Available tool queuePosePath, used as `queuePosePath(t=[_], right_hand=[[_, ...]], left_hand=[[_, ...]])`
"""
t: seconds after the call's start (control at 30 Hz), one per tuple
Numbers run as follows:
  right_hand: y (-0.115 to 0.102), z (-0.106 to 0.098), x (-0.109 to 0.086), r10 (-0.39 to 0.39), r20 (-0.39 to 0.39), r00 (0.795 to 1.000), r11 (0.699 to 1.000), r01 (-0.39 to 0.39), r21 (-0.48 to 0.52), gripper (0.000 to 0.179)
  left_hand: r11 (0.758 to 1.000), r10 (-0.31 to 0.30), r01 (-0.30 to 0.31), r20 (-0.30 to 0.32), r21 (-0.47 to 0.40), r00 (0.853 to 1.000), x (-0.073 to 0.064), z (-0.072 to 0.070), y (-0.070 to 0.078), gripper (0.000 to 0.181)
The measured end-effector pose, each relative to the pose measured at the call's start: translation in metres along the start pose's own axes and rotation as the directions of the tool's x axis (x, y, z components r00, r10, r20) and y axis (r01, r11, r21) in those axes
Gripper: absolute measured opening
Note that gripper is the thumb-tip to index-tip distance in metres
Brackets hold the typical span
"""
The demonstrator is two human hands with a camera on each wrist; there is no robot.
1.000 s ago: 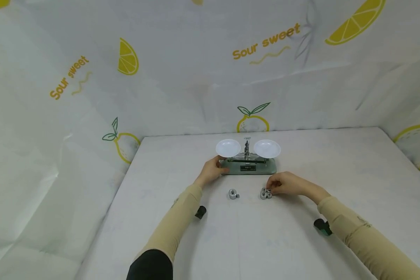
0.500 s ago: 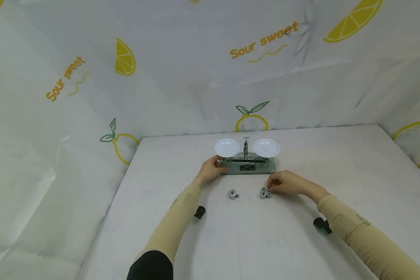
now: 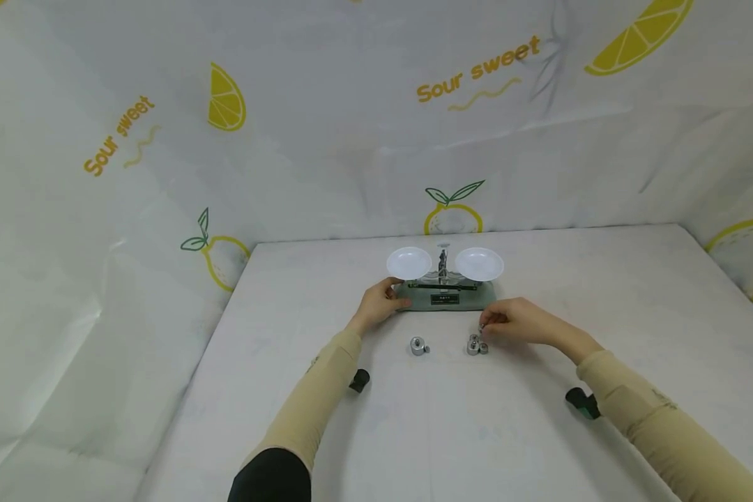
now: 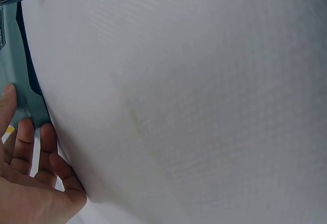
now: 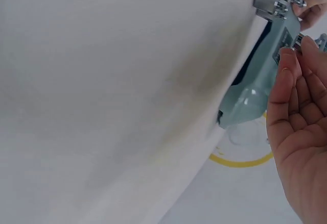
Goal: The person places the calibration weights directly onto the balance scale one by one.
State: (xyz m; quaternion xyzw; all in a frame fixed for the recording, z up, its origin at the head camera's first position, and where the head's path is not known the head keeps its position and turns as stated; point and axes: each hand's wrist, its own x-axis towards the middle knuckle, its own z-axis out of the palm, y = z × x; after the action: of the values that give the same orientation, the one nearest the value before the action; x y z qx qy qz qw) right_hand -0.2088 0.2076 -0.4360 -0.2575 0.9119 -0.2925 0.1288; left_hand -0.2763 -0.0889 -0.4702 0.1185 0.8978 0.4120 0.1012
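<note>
A person is working at a white desk (image 3: 439,432), with a two-pan balance (image 3: 444,287) standing near its far edge, upright, its green base (image 3: 420,300) resting on the surface. In the head view the two white pans (image 3: 409,263) are sitting on either side of the central post. The left hand (image 3: 376,305) is gripping the near-left end of the base, thumb lying on the front. The left wrist view is adding what the head view is hiding: other fingers are curling at the end of the base.

The right hand (image 3: 517,321) is holding its fingers together, pinching a small weight (image 3: 482,327) just above a cluster of weights (image 3: 475,345) — these are standing in front of the balance, toward its right. In the right wrist view the pinch is showing from the palm side, thumb and fingertips meeting, though the weight is mostly hiding between them. That view is also catching the left hand at its top corner, beyond the metal weights.

Only the head view is giving the whole layout: a larger weight (image 3: 417,346) is standing left of the cluster, a tiny weight (image 3: 427,349) just beside it, and a lemon-print backdrop (image 3: 326,139) is rising behind the desk.
</note>
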Motion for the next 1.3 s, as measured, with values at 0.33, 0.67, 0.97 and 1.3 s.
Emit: queuePosePath(t=[0.33, 0.67, 0.97, 1.3], right_hand=[[-0.016, -0.018, -0.003, -0.027, -0.095, 0.995, 1.000, 0.028, 0.008, 0.014], [-0.028, -0.038, -0.001, -0.026, -0.238, 0.971, 1.000, 0.027, 0.002, 0.017], [-0.026, -0.045, 0.016, -0.017, -0.377, 0.926, 1.000, 0.007, -0.026, 0.018], [-0.025, -0.048, 0.034, 0.057, -0.436, 0.898, 0.998, -0.067, -0.008, 0.024]], left_hand=[[1.000, 0.002, -0.002, -0.007, -0.005, 1.000, -0.003, 0.000, 0.001, 0.054], [1.000, -0.015, 0.015, -0.006, -0.014, 1.000, -0.004, 0.000, 0.001, 0.053], [0.999, -0.034, 0.034, -0.004, -0.025, 0.999, -0.003, -0.001, 0.001, 0.054], [0.999, -0.027, 0.028, 0.013, -0.030, 1.000, -0.003, -0.002, 0.000, 0.053]])
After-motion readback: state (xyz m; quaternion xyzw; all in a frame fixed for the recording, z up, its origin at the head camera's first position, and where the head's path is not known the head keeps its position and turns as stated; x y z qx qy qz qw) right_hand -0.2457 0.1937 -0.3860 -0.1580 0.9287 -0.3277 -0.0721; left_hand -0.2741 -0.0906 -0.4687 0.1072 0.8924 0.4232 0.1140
